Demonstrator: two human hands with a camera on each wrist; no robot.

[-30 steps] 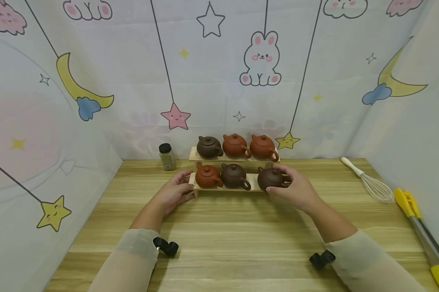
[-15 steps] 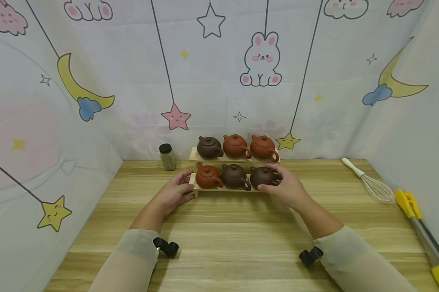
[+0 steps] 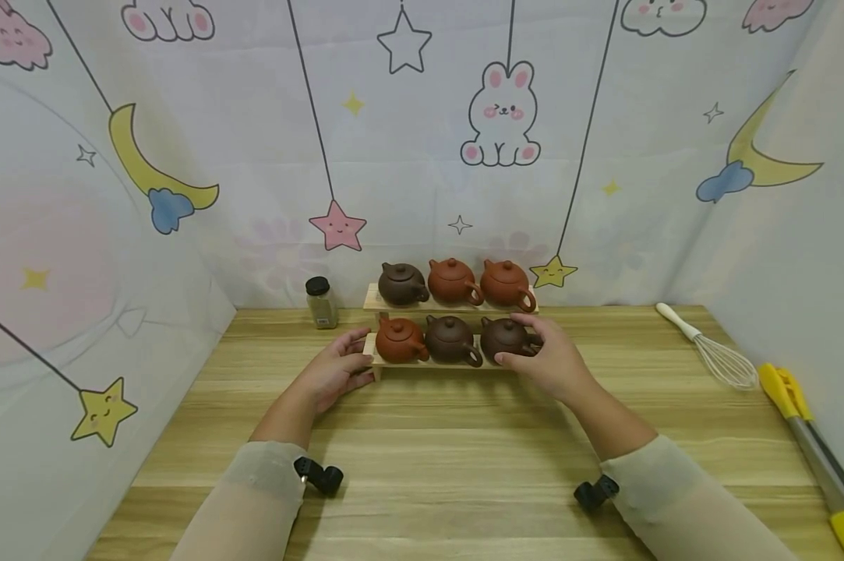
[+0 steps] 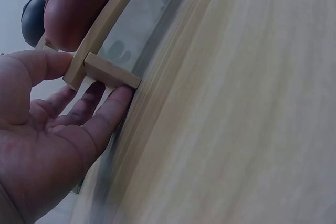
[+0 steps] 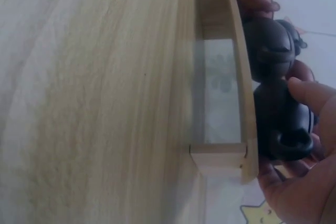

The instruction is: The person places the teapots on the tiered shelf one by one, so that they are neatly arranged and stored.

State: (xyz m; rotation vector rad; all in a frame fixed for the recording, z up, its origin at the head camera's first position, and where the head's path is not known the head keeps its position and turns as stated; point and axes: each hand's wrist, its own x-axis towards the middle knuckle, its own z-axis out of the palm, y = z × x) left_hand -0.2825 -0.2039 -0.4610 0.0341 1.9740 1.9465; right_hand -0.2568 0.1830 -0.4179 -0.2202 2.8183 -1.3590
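A two-tier wooden rack (image 3: 369,346) stands at the back of the table. My left hand (image 3: 332,371) holds the left end of its lower tier, thumb on the board and other fingers around the leg (image 4: 111,71) in the left wrist view. On that tier sit a reddish-brown teapot (image 3: 398,341) and a dark brown teapot (image 3: 449,338). At the tier's right end, my right hand (image 3: 556,360) grips a second dark brown teapot (image 3: 502,340) by its sides, thumb in front. In the right wrist view this teapot (image 5: 279,116) is upright on the board, close against its neighbour.
The upper tier bears a dark teapot (image 3: 402,285) and two reddish-brown teapots (image 3: 453,282). Left of the rack stands a black-capped jar (image 3: 321,304). A whisk (image 3: 716,352) and yellow-handled tongs (image 3: 807,436) lie at the right. A printed curtain (image 3: 422,179) hangs behind.
My right hand has slid the dark teapot leftward along the lower tier until it is beside the middle one, then stayed there. The left hand has kept its place on the rack.
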